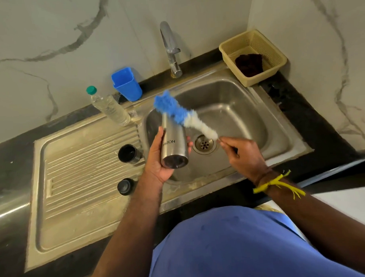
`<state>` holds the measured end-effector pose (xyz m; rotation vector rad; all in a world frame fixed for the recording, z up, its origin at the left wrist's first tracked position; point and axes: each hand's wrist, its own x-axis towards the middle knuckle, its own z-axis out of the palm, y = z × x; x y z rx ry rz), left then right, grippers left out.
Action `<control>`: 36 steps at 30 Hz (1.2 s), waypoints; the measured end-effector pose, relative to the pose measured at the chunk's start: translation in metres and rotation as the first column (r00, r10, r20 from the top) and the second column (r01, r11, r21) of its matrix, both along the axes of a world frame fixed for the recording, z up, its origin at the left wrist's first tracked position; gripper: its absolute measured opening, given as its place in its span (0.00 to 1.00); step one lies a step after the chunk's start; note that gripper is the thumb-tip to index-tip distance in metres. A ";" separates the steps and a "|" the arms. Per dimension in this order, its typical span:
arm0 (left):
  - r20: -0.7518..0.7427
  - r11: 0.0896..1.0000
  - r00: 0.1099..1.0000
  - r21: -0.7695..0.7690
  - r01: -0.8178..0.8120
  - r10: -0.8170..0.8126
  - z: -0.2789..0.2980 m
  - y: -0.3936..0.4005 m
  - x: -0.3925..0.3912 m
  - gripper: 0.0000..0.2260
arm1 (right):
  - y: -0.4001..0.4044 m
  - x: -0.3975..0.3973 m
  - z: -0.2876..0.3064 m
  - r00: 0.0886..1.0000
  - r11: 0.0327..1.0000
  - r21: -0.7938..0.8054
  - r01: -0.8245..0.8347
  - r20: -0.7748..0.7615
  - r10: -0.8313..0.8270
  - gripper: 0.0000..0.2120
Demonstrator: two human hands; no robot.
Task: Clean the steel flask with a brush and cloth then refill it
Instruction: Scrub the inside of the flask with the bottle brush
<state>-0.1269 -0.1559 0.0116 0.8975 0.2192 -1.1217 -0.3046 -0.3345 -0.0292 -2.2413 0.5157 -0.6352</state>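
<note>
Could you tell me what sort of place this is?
Most likely a home kitchen: a steel sink with ribbed drainboard, a tap against marble-look wall tiles, and a dark countertop.

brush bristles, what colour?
Blue on the far half, white nearer the handle; the brush shows in the head view, over the sink.

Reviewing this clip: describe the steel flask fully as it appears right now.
The steel flask is a brushed-metal cylinder printed with dark lettering on its side. It is held over the sink, tilted so its base faces the camera and its mouth points away. The left hand grips its body from the left side. The blue-and-white bottle brush, held by the right hand, lies across the flask's far end, outside the body. It has no lid on.
</note>
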 end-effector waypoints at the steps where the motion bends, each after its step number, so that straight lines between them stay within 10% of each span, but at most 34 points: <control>1: -0.008 0.999 0.999 -0.016 -0.033 0.033 0.002 -0.003 0.005 0.33 | 0.007 -0.009 -0.001 0.999 0.999 0.001 -0.040 0.005 0.040 0.11; 12: -0.144 0.933 0.930 0.183 -0.310 0.338 0.057 -0.075 0.018 0.18 | 0.010 -0.059 -0.024 0.996 0.963 -0.257 0.079 0.071 -0.063 0.12; 36: 0.066 0.925 0.959 0.251 -0.284 0.276 0.041 -0.069 0.023 0.11 | 0.004 -0.040 -0.019 0.997 0.961 -0.269 0.064 0.049 -0.053 0.12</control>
